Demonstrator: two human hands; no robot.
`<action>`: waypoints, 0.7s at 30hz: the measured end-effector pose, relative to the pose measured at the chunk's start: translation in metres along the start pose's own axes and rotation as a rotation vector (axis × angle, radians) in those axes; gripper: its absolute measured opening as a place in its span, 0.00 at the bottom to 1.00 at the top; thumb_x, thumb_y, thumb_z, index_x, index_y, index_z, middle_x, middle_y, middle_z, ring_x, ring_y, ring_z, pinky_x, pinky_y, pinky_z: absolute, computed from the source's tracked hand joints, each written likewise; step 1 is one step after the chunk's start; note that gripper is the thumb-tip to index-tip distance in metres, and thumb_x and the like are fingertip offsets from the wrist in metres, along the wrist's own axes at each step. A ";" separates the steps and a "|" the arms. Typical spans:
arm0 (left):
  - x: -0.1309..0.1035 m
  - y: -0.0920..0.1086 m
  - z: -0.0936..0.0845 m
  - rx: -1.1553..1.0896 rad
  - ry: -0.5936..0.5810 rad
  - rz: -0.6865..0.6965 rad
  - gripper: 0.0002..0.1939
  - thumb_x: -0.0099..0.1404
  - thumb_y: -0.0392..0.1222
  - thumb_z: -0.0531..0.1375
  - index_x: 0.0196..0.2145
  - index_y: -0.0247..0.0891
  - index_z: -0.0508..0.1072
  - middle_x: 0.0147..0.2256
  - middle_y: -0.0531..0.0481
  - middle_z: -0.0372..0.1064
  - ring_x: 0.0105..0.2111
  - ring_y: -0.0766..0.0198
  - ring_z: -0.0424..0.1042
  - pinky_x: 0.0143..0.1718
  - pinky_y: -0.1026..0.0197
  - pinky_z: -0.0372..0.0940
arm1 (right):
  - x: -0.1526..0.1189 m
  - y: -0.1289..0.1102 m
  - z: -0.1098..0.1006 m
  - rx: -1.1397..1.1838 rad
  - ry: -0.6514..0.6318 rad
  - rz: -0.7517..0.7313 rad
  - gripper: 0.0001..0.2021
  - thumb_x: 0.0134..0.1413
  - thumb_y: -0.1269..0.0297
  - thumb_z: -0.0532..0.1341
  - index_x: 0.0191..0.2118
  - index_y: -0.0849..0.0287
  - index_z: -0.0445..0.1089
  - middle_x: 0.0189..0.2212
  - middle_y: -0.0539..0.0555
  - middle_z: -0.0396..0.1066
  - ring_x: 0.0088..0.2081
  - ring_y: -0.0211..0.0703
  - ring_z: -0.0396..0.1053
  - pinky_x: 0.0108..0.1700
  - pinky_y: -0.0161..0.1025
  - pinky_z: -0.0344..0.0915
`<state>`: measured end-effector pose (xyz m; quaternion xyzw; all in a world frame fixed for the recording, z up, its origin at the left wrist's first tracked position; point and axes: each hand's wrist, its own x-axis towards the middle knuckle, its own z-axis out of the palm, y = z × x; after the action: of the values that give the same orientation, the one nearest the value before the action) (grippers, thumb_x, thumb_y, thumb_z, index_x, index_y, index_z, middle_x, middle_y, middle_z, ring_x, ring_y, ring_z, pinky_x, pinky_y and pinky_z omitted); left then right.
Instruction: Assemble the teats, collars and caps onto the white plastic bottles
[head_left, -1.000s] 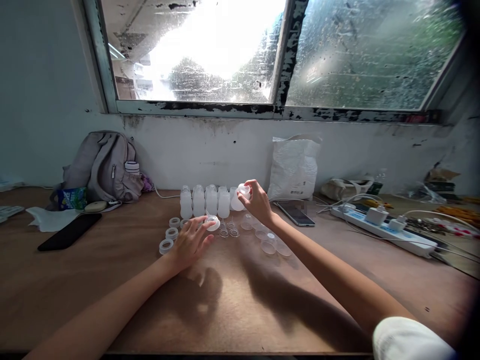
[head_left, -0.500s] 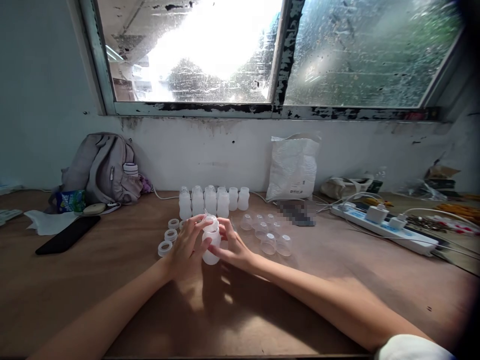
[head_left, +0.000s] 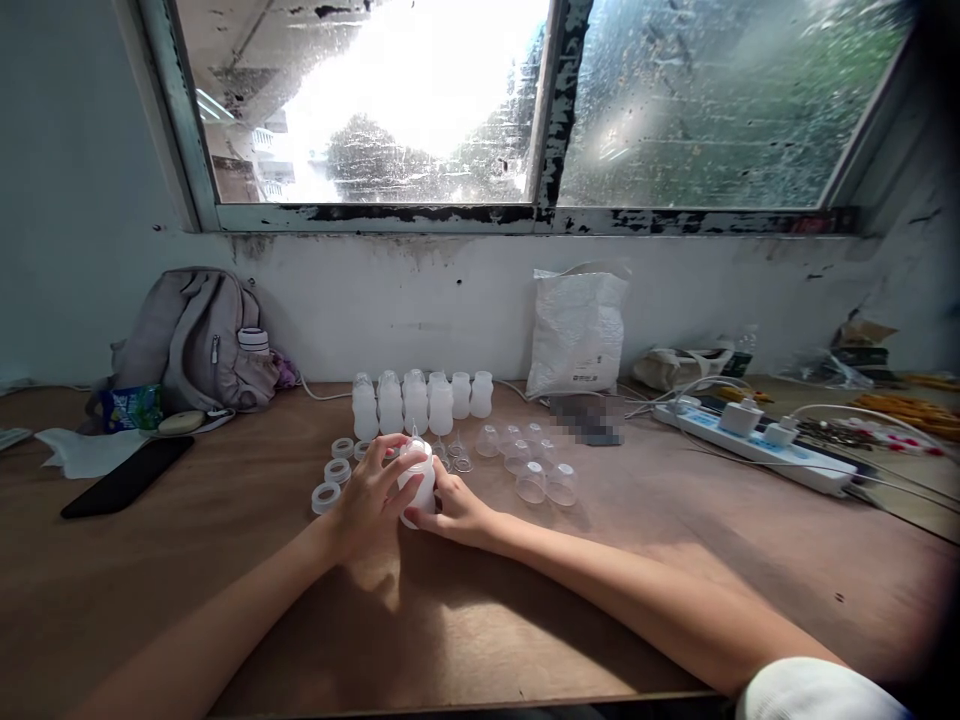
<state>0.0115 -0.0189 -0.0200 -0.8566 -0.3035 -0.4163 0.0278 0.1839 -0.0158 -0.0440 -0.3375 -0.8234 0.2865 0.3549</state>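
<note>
Translucent rings (head_left: pixel 337 479) and cups (head_left: pixel 532 486) flank the bottle (head_left: pixel 422 496); the left hand (head_left: pixel 365 502) grips its top, the right hand (head_left: pixel 463 514), nearer than a second ago, its body.

On the desk (head_left: pixel 600 590), one bottle (head_left: pixel 424 486) is between the left grip (head_left: pixel 369 502) and the right grip (head_left: pixel 461 514). Behind it stands a group of bottles (head_left: pixel 416 404), before the wall (head_left: pixel 375 300). To its left lie the rings (head_left: pixel 325 507); to its right, the caps (head_left: pixel 532 484). Farther left is the phone (head_left: pixel 127 478), with the backpack (head_left: pixel 196 335) behind. Behind the caps stands the bag (head_left: pixel 577 330), and farther right lies the power strip (head_left: pixel 757 452).
</note>
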 end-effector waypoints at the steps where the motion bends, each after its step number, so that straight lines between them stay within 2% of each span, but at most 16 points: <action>1: 0.001 0.000 0.000 -0.002 -0.003 0.007 0.13 0.62 0.38 0.51 0.45 0.45 0.62 0.46 0.46 0.54 0.45 0.59 0.61 0.40 0.56 0.64 | 0.000 0.001 0.000 -0.006 0.005 0.000 0.27 0.46 0.59 0.60 0.50 0.60 0.50 0.32 0.51 0.65 0.29 0.36 0.63 0.29 0.33 0.60; 7: 0.004 -0.001 0.000 -0.024 -0.002 0.037 0.15 0.59 0.41 0.55 0.45 0.45 0.62 0.45 0.44 0.54 0.43 0.55 0.61 0.41 0.51 0.63 | 0.001 0.005 0.004 -0.020 0.043 -0.005 0.27 0.44 0.61 0.61 0.49 0.59 0.51 0.32 0.51 0.65 0.31 0.38 0.64 0.31 0.34 0.61; 10: 0.005 0.000 0.000 -0.063 -0.036 -0.008 0.16 0.58 0.42 0.55 0.46 0.45 0.62 0.46 0.44 0.53 0.43 0.54 0.61 0.34 0.55 0.65 | 0.002 0.005 0.004 0.002 0.047 -0.004 0.29 0.42 0.63 0.61 0.52 0.60 0.50 0.31 0.50 0.66 0.29 0.37 0.64 0.30 0.34 0.61; 13: 0.006 0.003 0.001 -0.132 -0.050 -0.079 0.14 0.59 0.42 0.54 0.45 0.45 0.63 0.46 0.44 0.53 0.43 0.55 0.62 0.29 0.60 0.66 | 0.002 0.005 0.002 0.038 0.047 -0.005 0.32 0.41 0.66 0.62 0.54 0.59 0.50 0.35 0.51 0.66 0.32 0.39 0.64 0.33 0.35 0.61; 16: 0.005 0.005 0.002 -0.233 -0.007 -0.095 0.12 0.60 0.39 0.53 0.43 0.44 0.64 0.45 0.46 0.57 0.44 0.58 0.62 0.35 0.60 0.65 | 0.003 0.006 0.000 0.099 0.023 -0.010 0.33 0.39 0.69 0.62 0.54 0.58 0.52 0.38 0.52 0.66 0.36 0.42 0.64 0.37 0.37 0.61; 19: 0.004 0.008 0.001 -0.364 0.060 -0.141 0.15 0.59 0.37 0.55 0.45 0.43 0.62 0.46 0.47 0.61 0.46 0.59 0.62 0.43 0.58 0.62 | 0.002 0.006 -0.002 0.176 -0.009 0.012 0.33 0.38 0.70 0.63 0.54 0.58 0.54 0.39 0.52 0.65 0.38 0.43 0.63 0.38 0.37 0.60; 21: 0.004 0.010 0.000 -0.448 0.064 -0.198 0.17 0.59 0.37 0.55 0.47 0.42 0.60 0.46 0.47 0.62 0.46 0.59 0.63 0.46 0.57 0.61 | 0.002 0.005 -0.002 0.222 -0.024 0.025 0.32 0.38 0.71 0.63 0.53 0.58 0.55 0.40 0.52 0.65 0.40 0.43 0.62 0.40 0.38 0.60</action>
<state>0.0185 -0.0256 -0.0149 -0.7937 -0.2849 -0.5011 -0.1943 0.1866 -0.0106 -0.0459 -0.3027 -0.7867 0.3842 0.3766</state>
